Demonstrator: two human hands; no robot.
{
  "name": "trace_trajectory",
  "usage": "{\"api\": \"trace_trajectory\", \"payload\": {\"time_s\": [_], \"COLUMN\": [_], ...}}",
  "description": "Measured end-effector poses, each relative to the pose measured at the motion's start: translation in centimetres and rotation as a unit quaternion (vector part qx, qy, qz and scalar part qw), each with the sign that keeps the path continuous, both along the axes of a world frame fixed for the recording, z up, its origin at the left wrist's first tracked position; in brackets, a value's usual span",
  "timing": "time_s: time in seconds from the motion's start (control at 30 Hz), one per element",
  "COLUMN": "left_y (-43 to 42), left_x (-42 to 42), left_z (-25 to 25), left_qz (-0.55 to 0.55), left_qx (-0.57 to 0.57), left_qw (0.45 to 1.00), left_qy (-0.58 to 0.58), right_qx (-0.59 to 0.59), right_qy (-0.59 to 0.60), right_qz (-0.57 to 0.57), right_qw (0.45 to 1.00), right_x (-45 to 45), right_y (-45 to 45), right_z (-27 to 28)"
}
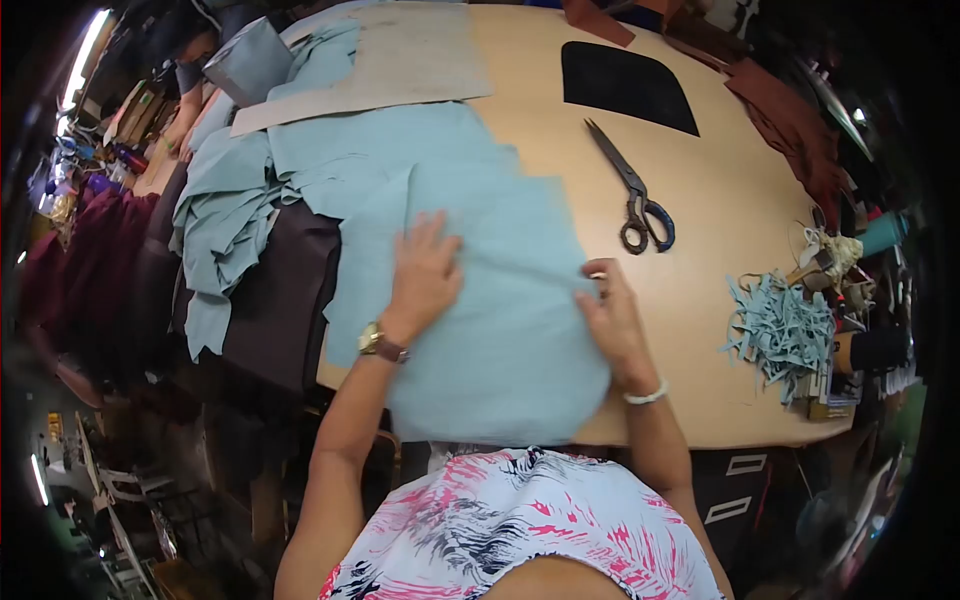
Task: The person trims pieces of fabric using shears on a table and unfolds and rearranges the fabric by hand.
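Note:
A large light blue-green sheet (500, 340) lies over the near part of the table, its front edge at the table's edge by my body. My left hand (425, 275) rests on the sheet's left half, fingers spread, holding nothing. At the sheet's right edge is my right hand (612, 315), fingers bent and thumb near them; whether they pinch the edge is hard to make out. Large black-handled scissors (632, 190) lie beyond my right hand, blades pointing away. A black curved-corner piece (625, 85) lies flat behind them.
Blue-green scraps (225, 200) hang over dark material at left. A grey-beige board (415, 50) lies behind. Cut strips (782, 330) are piled at right on the table (690, 380), near a teal cylinder (882, 233). A co-worker's arm (187, 115) shows at upper left.

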State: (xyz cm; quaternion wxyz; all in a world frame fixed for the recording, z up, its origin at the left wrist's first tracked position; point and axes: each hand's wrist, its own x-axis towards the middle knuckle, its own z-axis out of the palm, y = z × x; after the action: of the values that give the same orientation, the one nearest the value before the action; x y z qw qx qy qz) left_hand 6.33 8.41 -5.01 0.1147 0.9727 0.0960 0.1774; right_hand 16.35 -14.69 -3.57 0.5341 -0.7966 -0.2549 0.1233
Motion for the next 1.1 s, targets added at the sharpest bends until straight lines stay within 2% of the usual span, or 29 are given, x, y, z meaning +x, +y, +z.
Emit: {"api": "trace_trajectory", "payload": {"time_s": [0.07,0.1,0.13,0.2,0.23,0.27,0.3,0.37,0.43,0.5,0.53,0.63,0.7,0.73,0.87,0.97,1.03,1.1], "left_y": [3.0,3.9,4.6,6.2,7.0,8.1,9.3,12.7,14.8,14.3,14.1,8.3,1.9,-1.2,-5.9,-6.7,-6.6,-6.8], "left_x": [-3.8,-4.7,-5.1,-5.3,-5.0,-4.2,-3.2,-1.2,1.2,2.7,3.3,3.3,1.0,-0.4,-3.7,-3.6,-3.3,-3.2], "left_z": [0.1,0.4,0.6,1.1,1.5,2.1,2.7,4.2,6.3,6.4,6.5,7.3,8.4,8.1,3.8,1.7,1.2,1.3], "left_qz": [0.087,0.115,0.111,0.098,0.107,0.113,0.117,0.063,0.082,0.130,0.153,0.089,0.092,0.133,0.211,0.189,0.178,0.172], "left_qx": [0.037,0.048,0.010,-0.065,-0.086,-0.107,-0.128,-0.179,-0.144,0.089,0.205,0.335,0.187,0.121,-0.058,-0.202,-0.432,-0.619], "left_qw": [0.995,0.991,0.993,0.992,0.990,0.988,0.985,0.980,0.977,0.982,0.963,0.928,0.971,0.980,0.976,0.957,0.875,0.749], "left_qy": [-0.018,-0.038,-0.040,-0.048,-0.028,-0.010,0.007,0.057,0.131,0.101,0.082,-0.135,-0.117,-0.087,0.015,-0.081,-0.126,-0.158], "right_qx": [-0.021,-0.009,-0.025,-0.049,-0.062,0.008,0.020,0.044,0.035,0.029,0.030,0.032,0.035,0.038,0.041,0.075,0.047,0.003], "right_qy": [-0.028,0.035,0.019,0.064,0.086,0.137,0.152,0.185,0.184,0.189,0.192,0.192,0.197,0.204,0.190,0.161,0.177,0.150], "right_qz": [0.051,0.034,0.028,0.026,0.021,0.014,0.017,0.015,0.034,0.044,0.045,0.047,0.043,0.038,0.014,0.029,0.038,0.064], "right_qw": [0.998,0.999,0.999,0.996,0.994,0.990,0.988,0.982,0.982,0.981,0.980,0.980,0.979,0.977,0.981,0.984,0.982,0.987], "right_x": [2.7,3.3,4.1,5.4,5.7,5.8,5.9,5.5,5.6,5.6,5.7,5.9,5.7,5.5,5.1,5.6,5.9,6.2], "right_y": [-2.5,-3.4,-4.3,-6.0,-6.7,-7.0,-7.1,-7.1,-7.1,-7.4,-7.5,-7.6,-7.5,-7.4,-6.7,-6.1,-6.1,-6.3], "right_z": [-0.1,1.0,1.1,0.5,0.3,-0.2,0.0,0.6,0.7,0.4,0.2,-0.1,-0.1,0.3,1.1,0.6,0.5,0.7]}}
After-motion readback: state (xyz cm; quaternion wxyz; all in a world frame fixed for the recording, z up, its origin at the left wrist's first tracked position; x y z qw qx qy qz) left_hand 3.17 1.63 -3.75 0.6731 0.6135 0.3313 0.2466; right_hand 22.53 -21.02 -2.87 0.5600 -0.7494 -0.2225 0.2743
